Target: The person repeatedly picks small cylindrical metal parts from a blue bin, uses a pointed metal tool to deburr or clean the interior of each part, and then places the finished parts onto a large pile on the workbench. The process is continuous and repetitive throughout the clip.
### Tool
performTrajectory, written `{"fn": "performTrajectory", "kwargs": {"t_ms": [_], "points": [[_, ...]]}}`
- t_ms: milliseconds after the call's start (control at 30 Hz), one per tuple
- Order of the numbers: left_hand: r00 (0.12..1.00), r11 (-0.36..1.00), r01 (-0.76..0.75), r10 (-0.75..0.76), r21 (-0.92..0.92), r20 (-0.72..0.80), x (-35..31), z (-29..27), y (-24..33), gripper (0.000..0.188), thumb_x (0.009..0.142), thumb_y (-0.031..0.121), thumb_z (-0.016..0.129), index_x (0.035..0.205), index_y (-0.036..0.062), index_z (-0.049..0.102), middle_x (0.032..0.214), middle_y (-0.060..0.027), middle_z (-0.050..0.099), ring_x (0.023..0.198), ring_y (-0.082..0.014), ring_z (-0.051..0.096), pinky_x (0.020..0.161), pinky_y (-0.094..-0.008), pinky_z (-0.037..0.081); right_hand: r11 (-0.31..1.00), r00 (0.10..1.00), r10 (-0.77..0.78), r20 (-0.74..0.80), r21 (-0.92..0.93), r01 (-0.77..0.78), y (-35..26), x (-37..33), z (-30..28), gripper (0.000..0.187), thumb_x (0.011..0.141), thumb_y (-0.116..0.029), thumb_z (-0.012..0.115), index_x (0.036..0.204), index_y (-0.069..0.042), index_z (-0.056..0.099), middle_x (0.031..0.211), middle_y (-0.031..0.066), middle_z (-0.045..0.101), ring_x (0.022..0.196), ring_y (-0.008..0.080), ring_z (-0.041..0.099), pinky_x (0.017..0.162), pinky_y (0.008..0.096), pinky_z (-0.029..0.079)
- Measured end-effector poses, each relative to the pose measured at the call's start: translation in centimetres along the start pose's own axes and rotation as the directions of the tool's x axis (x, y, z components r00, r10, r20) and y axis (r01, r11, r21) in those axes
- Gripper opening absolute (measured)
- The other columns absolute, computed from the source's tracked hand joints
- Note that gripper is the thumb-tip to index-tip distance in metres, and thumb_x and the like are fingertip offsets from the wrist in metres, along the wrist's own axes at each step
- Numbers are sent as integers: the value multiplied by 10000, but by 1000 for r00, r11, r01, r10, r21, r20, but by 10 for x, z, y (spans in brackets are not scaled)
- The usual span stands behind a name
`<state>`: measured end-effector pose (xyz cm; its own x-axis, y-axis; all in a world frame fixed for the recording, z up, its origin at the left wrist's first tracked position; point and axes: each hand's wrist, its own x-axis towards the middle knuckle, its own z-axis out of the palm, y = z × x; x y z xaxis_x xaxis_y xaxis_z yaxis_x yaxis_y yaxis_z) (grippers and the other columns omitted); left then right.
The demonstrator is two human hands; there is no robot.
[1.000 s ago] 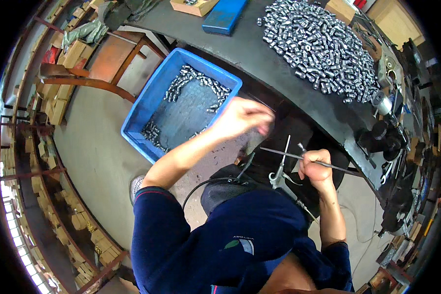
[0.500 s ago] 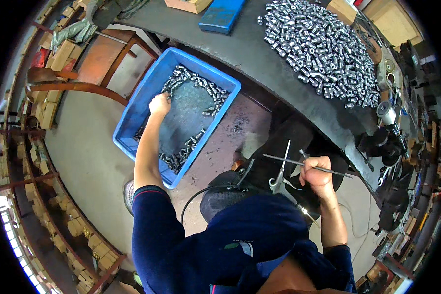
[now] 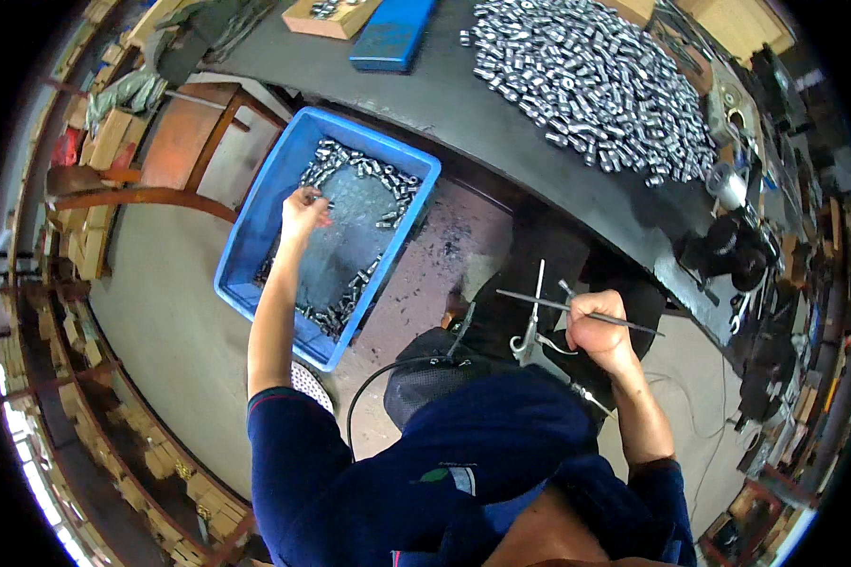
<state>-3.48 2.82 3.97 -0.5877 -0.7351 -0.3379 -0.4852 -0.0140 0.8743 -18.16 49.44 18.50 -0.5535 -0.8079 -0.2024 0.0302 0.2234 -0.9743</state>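
Note:
Inside a blue plastic bin [image 3: 424, 203], my left hand [image 3: 303, 214] is over the bin's left side, fingers curled and a little blurred. A small dark metal fitting seems to show at the fingertips. Loose metal fittings [image 3: 336, 161] lie along the bin's edges, around a wet-looking, greyish bottom. My right hand [image 3: 598, 321] is closed around a thin dark rod [image 3: 529, 300] that sticks out on both sides. Beside its fingers a small metal piece [image 3: 565, 286] stands up; whether it is gripped is unclear. A metal blow gun [image 3: 529, 345] lies over my lap, just left of that hand.
A large heap of shiny fittings [image 3: 586, 85] covers the far right of the dark workbench [image 3: 444, 104]. A blue box [image 3: 393, 36] and a wooden tray [image 3: 323, 28] are on it too. Left of the bin stands a wooden chair [image 3: 175, 142]. A black hose [image 3: 367, 383] curves beside me.
My left hand has drawn back a little from the fittings at the bin's far side. My right hand keeps the rod in much the same pose; the whole view has shifted slightly.

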Motion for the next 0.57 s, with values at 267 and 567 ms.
{"fn": "performTrajectory", "kwargs": {"t_ms": [267,567], "points": [[726,837,86,318,-540,609,-141,109,133,191,829,97,583,943,-53,611,748,-128,642,642,-223,646,635,-343,532,939,928,-307,212,-92,332,-50,7,15,386,747,-267,583,563,-26,344,513,104,323,438,242,373,439,332,286],[498,808,461,106,-366,861,-177,155,144,277,869,256,602,940,-11,618,607,-118,600,477,-219,578,466,-316,474,846,862,-494,116,-164,507,-21,4,16,498,765,-352,630,535,-39,318,487,83,312,413,204,365,425,343,258]]}}
